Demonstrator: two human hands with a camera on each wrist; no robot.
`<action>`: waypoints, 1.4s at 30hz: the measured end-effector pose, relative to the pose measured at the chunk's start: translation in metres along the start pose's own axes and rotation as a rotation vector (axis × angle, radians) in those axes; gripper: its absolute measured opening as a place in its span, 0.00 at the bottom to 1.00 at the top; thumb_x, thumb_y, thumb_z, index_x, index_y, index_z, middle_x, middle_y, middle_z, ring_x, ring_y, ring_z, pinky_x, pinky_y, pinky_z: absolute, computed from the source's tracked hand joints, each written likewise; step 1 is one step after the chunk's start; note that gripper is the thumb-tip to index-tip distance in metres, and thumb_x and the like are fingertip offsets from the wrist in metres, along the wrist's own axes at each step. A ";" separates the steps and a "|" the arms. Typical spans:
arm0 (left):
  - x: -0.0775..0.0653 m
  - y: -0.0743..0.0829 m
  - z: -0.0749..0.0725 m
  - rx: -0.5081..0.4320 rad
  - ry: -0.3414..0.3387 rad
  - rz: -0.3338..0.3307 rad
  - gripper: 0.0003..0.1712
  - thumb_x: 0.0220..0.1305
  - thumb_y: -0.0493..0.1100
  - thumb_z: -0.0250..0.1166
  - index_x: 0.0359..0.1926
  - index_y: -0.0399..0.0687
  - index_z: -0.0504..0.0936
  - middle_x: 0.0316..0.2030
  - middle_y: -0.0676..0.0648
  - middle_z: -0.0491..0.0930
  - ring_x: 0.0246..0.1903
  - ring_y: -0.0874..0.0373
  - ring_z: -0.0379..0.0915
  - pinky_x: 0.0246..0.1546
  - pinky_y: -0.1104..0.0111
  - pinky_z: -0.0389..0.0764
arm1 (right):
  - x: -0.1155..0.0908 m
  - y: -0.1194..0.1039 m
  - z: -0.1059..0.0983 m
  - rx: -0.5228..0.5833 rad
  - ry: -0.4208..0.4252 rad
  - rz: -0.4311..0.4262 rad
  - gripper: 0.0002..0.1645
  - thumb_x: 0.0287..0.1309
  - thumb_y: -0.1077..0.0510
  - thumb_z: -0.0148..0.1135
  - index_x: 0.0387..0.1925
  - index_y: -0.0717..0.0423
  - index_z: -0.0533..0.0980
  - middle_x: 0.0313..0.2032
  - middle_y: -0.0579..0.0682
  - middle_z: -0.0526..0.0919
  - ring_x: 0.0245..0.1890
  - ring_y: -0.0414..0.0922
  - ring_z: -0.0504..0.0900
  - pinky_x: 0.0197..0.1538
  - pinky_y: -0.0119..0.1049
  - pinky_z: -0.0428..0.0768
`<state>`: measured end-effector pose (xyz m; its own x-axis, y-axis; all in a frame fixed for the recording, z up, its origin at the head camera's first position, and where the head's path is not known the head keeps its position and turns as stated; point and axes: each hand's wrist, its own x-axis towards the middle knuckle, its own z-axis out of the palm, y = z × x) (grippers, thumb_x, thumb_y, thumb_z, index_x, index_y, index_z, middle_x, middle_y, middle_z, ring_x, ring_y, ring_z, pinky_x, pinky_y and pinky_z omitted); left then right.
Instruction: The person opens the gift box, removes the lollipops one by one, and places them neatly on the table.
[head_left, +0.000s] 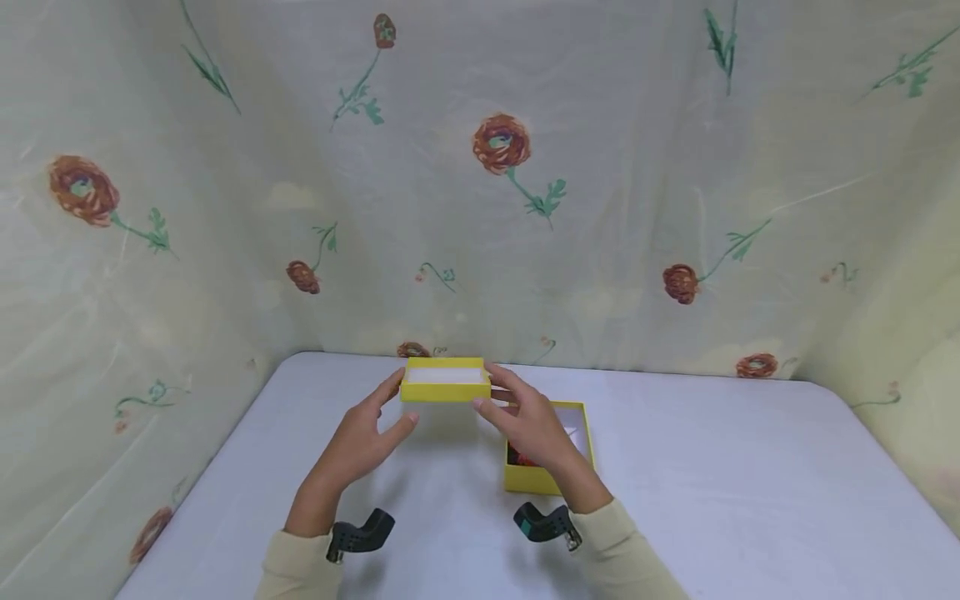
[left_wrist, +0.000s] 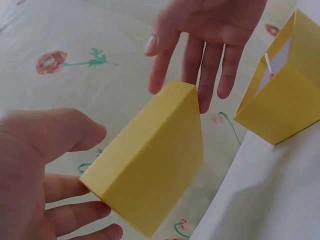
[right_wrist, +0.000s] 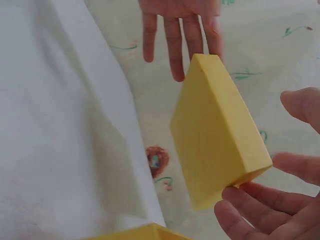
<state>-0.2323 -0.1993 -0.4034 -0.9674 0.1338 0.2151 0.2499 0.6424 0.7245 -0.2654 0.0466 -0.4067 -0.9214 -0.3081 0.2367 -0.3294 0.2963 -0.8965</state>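
Shallow yellow lid [head_left: 446, 392], held above counter [head_left: 712, 500], white inside showing.
Supported at opposite ends by spread fingers of left hand [head_left: 357, 442] and right hand [head_left: 537, 425], without thumbs, presumably for even balance; kept apart from open yellow box [head_left: 527, 480].

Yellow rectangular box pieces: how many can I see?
2. A shallow yellow rectangular piece is held up between the left hand and right hand; a deeper yellow rectangular box sits on the white table, partly behind the right hand. More may hide inside.
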 end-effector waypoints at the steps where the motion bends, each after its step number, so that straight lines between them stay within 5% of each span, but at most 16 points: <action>1: 0.000 -0.001 0.000 0.005 0.005 0.004 0.42 0.66 0.49 0.62 0.75 0.49 0.53 0.70 0.42 0.61 0.67 0.43 0.59 0.63 0.42 0.67 | 0.000 0.001 0.002 0.005 -0.003 0.002 0.35 0.61 0.47 0.63 0.68 0.47 0.66 0.62 0.49 0.73 0.58 0.50 0.76 0.54 0.44 0.82; 10: 0.002 -0.017 -0.001 0.002 0.024 -0.028 0.35 0.67 0.50 0.61 0.71 0.47 0.62 0.67 0.41 0.65 0.66 0.44 0.62 0.60 0.47 0.73 | 0.002 0.004 0.021 -0.029 -0.051 0.055 0.34 0.62 0.47 0.63 0.66 0.53 0.68 0.64 0.51 0.71 0.60 0.53 0.74 0.54 0.43 0.81; 23: 0.006 -0.040 0.000 -0.058 0.052 -0.181 0.32 0.71 0.56 0.54 0.69 0.46 0.64 0.67 0.40 0.66 0.64 0.42 0.65 0.57 0.51 0.76 | 0.007 0.000 0.043 -0.112 -0.131 0.117 0.39 0.62 0.41 0.60 0.67 0.57 0.65 0.65 0.58 0.69 0.60 0.56 0.74 0.56 0.47 0.80; 36: 0.007 -0.043 0.001 -0.045 0.038 -0.270 0.31 0.73 0.59 0.47 0.70 0.49 0.63 0.67 0.38 0.65 0.60 0.41 0.69 0.57 0.47 0.75 | 0.006 0.006 0.049 -0.097 -0.174 0.145 0.41 0.62 0.40 0.59 0.69 0.54 0.62 0.67 0.59 0.66 0.63 0.56 0.71 0.59 0.50 0.78; 42: 0.008 -0.045 -0.001 -0.029 0.031 -0.328 0.37 0.72 0.65 0.43 0.71 0.48 0.61 0.68 0.37 0.62 0.66 0.39 0.60 0.62 0.42 0.67 | 0.006 0.005 0.054 -0.068 -0.203 0.156 0.40 0.62 0.41 0.59 0.70 0.51 0.60 0.69 0.59 0.63 0.64 0.57 0.69 0.60 0.52 0.76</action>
<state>-0.2511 -0.2276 -0.4340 -0.9949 -0.1001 -0.0137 -0.0736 0.6254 0.7768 -0.2615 -0.0029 -0.4305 -0.9043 -0.4267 0.0114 -0.2057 0.4123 -0.8875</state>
